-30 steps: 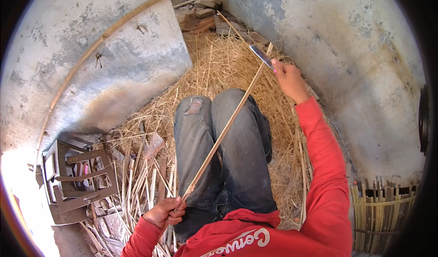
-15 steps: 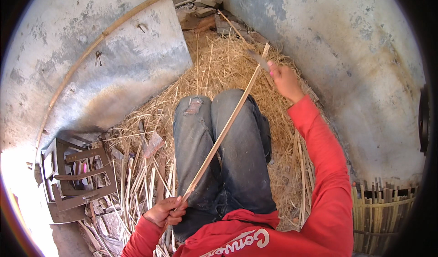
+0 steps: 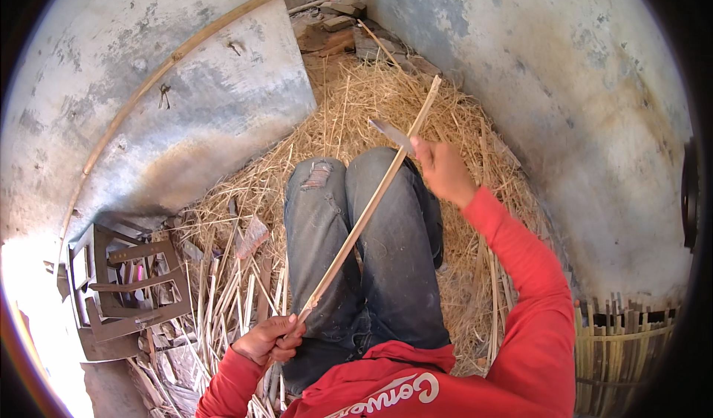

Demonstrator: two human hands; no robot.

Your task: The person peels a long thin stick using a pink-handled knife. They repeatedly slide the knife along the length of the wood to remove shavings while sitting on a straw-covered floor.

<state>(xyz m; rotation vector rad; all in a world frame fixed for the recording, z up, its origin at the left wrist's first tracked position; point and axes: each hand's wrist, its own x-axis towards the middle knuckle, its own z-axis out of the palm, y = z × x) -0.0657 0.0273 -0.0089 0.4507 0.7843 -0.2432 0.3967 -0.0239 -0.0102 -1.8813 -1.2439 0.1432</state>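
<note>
A long pale bamboo strip (image 3: 365, 216) slants across my jeans-clad legs, its far end raised over the straw. Its near end is gripped by my left hand (image 3: 271, 339), closed with the thumb on top, beside my left thigh. My right hand (image 3: 443, 168) is closed round a knife beyond my right knee; the handle is hidden in the fingers. The knife's blade (image 3: 391, 131) points left and lies across the strip, well short of its far tip. Whether the edge bites into the strip cannot be made out.
Straw-like shavings (image 3: 349, 113) cover the floor ahead. Loose split strips (image 3: 236, 299) lie at the left, beside a dark slatted frame (image 3: 137, 288). A long bent pole (image 3: 148, 91) leans on the left wall. At right stand a wall (image 3: 549, 113) and a slatted basket (image 3: 620, 355).
My right hand has drawn the knife back toward me along the strip, a little left and down. My left hand holds the near end in nearly the same place.
</note>
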